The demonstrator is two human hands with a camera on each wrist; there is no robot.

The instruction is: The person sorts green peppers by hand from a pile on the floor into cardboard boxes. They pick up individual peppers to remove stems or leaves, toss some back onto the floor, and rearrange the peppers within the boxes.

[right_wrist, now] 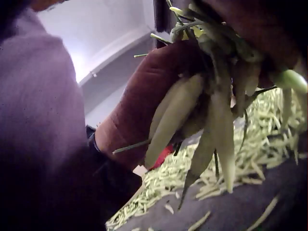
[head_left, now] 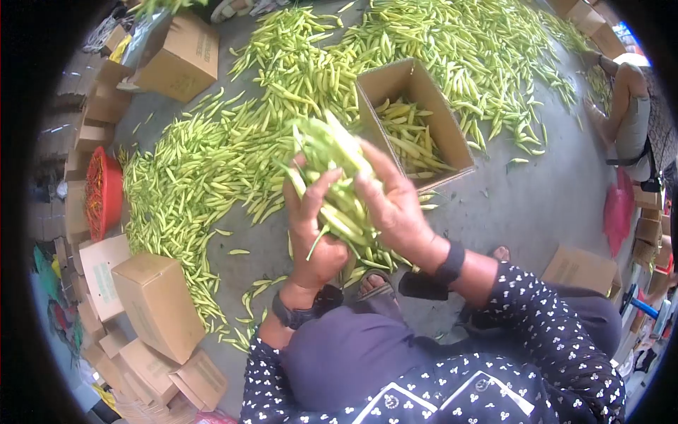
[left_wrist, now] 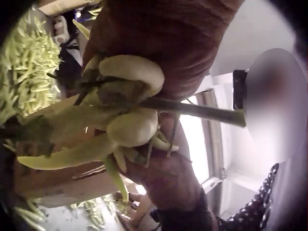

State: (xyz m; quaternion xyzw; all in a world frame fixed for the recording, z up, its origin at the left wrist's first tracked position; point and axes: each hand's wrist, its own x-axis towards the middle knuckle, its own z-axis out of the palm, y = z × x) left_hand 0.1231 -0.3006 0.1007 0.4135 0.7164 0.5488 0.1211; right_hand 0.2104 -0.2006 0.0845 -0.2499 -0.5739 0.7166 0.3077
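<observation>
Both hands hold one bunch of chillies (head_left: 337,185) mid-frame, above the floor; left hand (head_left: 311,233) grips its stem end w/ curled fingers; right hand (head_left: 397,205) cups it at 3 o'clock; open box (head_left: 413,124) w/ chillies at 1 o'clock; loose pile (head_left: 205,162) at 10.

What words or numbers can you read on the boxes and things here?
None can be read.
Closed cardboard box at the top left: faint print on its side, too blurred to read.
Flattened cardboard at the left: a pale greenish label, too small to read.
Open box of chillies: no print shows.
</observation>
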